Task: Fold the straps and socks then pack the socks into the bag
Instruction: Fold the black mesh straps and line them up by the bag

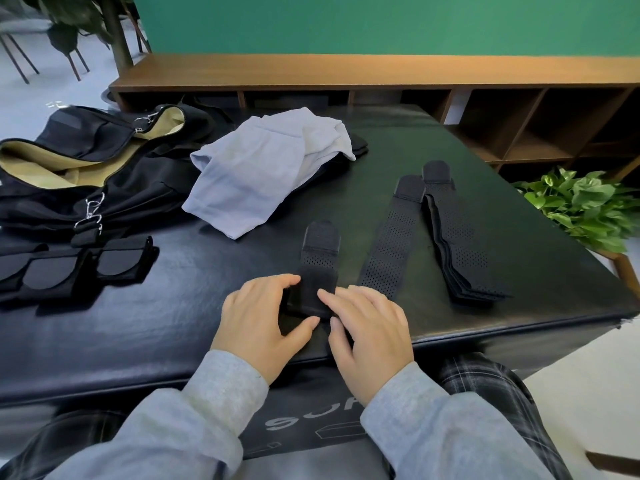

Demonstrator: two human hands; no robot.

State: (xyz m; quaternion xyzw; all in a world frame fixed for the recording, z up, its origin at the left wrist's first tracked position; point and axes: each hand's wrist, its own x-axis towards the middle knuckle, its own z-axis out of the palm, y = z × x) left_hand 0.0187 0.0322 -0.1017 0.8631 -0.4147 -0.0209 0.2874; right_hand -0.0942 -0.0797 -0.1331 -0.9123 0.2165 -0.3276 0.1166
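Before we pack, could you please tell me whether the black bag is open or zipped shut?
Open: the black bag gapes along its top, showing tan lining inside.

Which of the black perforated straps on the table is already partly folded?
The strap under both hands: its near end is doubled over. The single strap and the stacked straps to its right lie stretched out.

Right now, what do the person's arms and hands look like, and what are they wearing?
Both arms wear long light grey knit sleeves with ribbed cuffs ending at the wrists. The left hand and right hand are bare: no gloves, rings or watch visible.
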